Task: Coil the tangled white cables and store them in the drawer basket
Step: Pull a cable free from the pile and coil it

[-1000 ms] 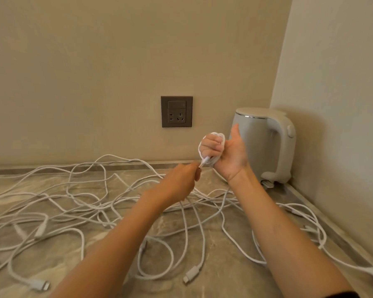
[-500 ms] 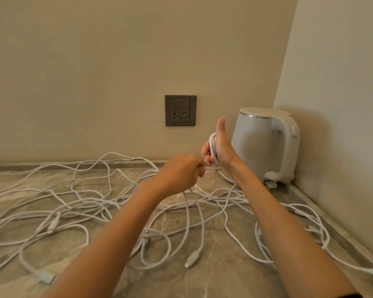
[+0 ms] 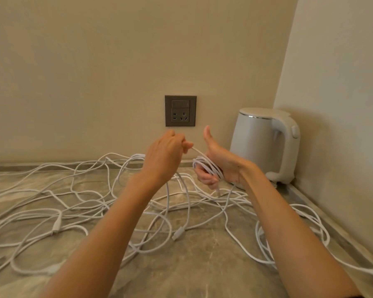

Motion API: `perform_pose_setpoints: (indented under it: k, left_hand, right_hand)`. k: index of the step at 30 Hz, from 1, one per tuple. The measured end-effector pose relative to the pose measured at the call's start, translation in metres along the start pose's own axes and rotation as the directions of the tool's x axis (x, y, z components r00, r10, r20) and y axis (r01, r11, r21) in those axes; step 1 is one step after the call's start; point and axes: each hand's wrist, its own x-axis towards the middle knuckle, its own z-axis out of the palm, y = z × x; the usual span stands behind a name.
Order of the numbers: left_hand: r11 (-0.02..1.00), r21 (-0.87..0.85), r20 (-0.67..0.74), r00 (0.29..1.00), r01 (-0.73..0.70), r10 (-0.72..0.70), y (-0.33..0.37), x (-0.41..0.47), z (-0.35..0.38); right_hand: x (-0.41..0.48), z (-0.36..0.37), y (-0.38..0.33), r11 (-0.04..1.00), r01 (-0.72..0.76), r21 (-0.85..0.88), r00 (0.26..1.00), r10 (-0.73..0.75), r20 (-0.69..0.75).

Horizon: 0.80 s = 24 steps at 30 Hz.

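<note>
Plainly, the next wrap depends on one short strand (image 3: 197,152) of white cable. It slants from the left hand (image 3: 165,157), which pinches it between thumb and fingertips, down and to the right into the coil (image 3: 208,166). That coil is looped round the curled fingers of the right hand (image 3: 222,162), whose thumb stands straight up. The two hands are close, the left a little higher and toward the wall, so the strand's long axis runs almost across the coil's loops rather than along them. I judge that the left hand, being the free mover, would carry the strand over and round the right one while the right only holds. From the left hand the slack drops into the tangle of white cables (image 3: 80,211) spread over the countertop (image 3: 202,265), mostly below and to the left, where it may snag on crossing loops. A kettle (image 3: 265,143) stands just beyond the right hand. No drawer basket is in view, so storing looks far off
</note>
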Motion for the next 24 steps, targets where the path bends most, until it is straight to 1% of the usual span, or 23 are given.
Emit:
perform_pose_setpoints:
  k: [3,5,7,10,11,13,15,17,19,20,22,24]
  left_hand:
    - [0.994,-0.100,-0.018,0.999,0.042,-0.044,-0.001,0.003,0.004]
    - [0.989,-0.139,-0.015,0.999,0.045,-0.047,-0.001,0.004,0.007]
    - [0.983,-0.178,0.034,0.998,0.049,-0.044,-0.001,0.002,0.012]
    - [0.968,-0.240,0.139,0.990,0.071,-0.038,-0.002,0.000,0.021]
    - [0.964,-0.253,0.167,0.985,0.078,-0.035,-0.002,0.001,0.024]
    - [0.961,-0.262,0.234,0.972,0.086,-0.023,-0.001,0.000,0.027]
    - [0.975,-0.202,0.316,0.949,0.090,-0.022,0.003,-0.002,0.032]
    - [0.984,-0.148,0.390,0.920,0.094,-0.029,0.008,-0.006,0.036]
    - [0.985,-0.143,0.468,0.883,0.098,-0.019,0.013,-0.009,0.037]
    - [0.986,-0.139,0.506,0.862,0.091,-0.008,0.014,-0.010,0.036]
    - [0.989,-0.131,0.586,0.810,0.066,0.024,0.015,-0.011,0.034]
    - [0.990,-0.134,0.645,0.762,0.041,0.056,0.015,-0.011,0.033]
  right_hand:
    - [0.003,0.000,0.000,0.973,0.068,0.219,0.978,-0.109,0.178]
    - [0.004,0.000,-0.001,0.921,0.102,0.377,0.943,-0.210,0.258]
    - [0.005,-0.001,-0.002,0.843,0.112,0.526,0.905,-0.305,0.297]
    - [0.012,-0.005,-0.002,0.748,0.102,0.656,0.862,-0.396,0.316]
    - [0.015,-0.006,0.000,0.705,0.088,0.704,0.839,-0.433,0.329]
    - [0.020,-0.009,0.003,0.579,0.032,0.814,0.794,-0.509,0.331]
    - [0.021,-0.014,0.006,0.493,0.031,0.870,0.810,-0.522,0.267]
    - [0.017,-0.016,0.006,0.416,0.044,0.908,0.853,-0.488,0.182]
    - [0.012,-0.015,0.002,0.363,0.136,0.922,0.920,-0.393,0.018]
    - [0.009,-0.014,0.000,0.349,0.204,0.914,0.938,-0.337,-0.081]
    - [0.003,-0.010,-0.005,0.319,0.342,0.884,0.928,-0.265,-0.263]
    - [0.000,-0.007,-0.010,0.324,0.444,0.835,0.893,-0.232,-0.385]
